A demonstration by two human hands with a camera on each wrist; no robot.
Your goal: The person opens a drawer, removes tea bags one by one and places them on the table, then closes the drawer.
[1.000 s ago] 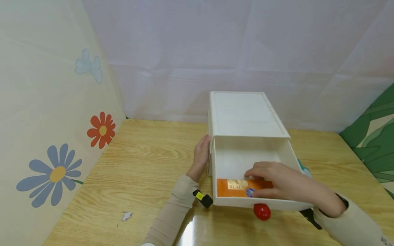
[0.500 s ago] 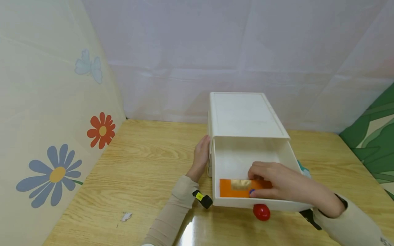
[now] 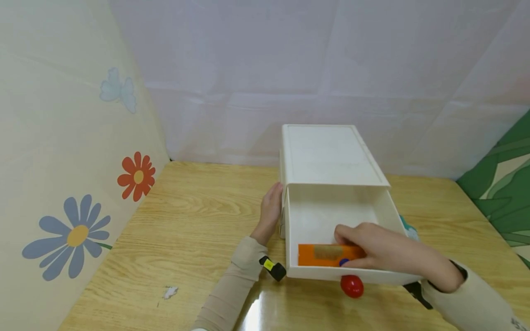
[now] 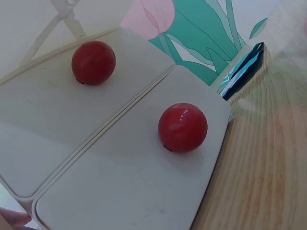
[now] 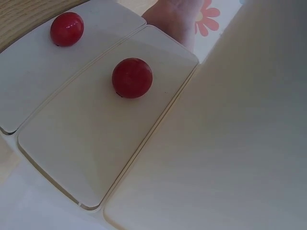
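A white two-drawer box (image 3: 327, 154) stands on the wooden table (image 3: 190, 216), its upper drawer (image 3: 391, 207) pulled out toward me. Inside it, against the front wall, lies an orange packet (image 3: 319, 255) with a gold label. My right hand (image 3: 372, 250) reaches into the drawer and pinches the packet's right end between thumb and fingers. My left hand (image 3: 271, 207) rests with straight fingers against the box's left side and also appears in the right wrist view (image 5: 175, 17). Each drawer front carries a red ball knob (image 3: 352, 285) (image 4: 183, 127) (image 5: 132, 77).
A teal packet (image 3: 410, 228) (image 4: 242, 69) lies on the table just right of the box. Flower-printed panels (image 3: 78, 234) wall in the left side and a leaf-printed one (image 3: 505, 193) the right. A white sheet hangs behind. Bare tabletop stretches left of the box.
The orange packet has sunk lower and flatter into the drawer and shifted slightly right, with my right hand following it down. My left hand has stayed against the box.
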